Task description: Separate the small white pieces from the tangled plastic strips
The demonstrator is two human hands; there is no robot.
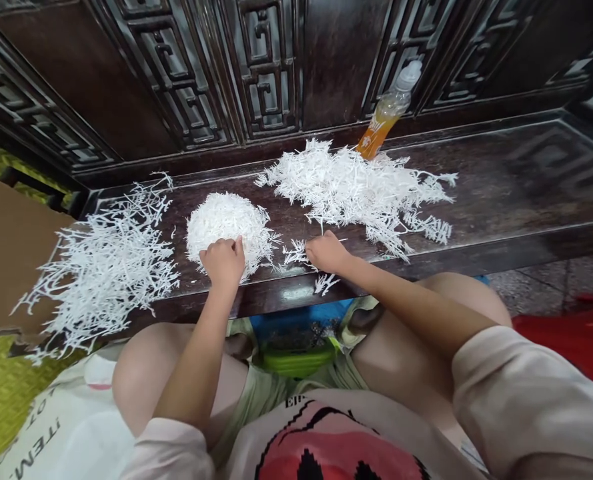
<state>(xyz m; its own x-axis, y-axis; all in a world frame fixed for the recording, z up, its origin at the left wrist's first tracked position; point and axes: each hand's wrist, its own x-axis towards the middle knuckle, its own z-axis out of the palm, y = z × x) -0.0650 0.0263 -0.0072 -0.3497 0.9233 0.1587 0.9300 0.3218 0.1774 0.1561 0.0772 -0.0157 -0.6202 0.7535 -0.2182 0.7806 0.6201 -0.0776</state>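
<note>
My left hand (225, 260) is closed at the front of a round heap of small white pieces (226, 217); what its fingers hold, if anything, is hidden. Closed in a pinch, my right hand (327, 252) is on a white branched plastic piece (296, 252), whose toothed arms show left of the fingers. Just in front of that hand, a loose branched sprig (325, 284) lies at the bench's front edge. Behind it spreads a large pile of white branched pieces (349, 183). Another pile of longer, barer white branches (121, 267) is at the left.
A bottle of orange drink (383, 113) stands behind the right pile, against the carved dark wood panel (271, 67). The dark wooden bench (496, 180) runs across the view. At the left is a cardboard sheet (11, 253). Below the bench, between the knees, something green (296, 361) shows.
</note>
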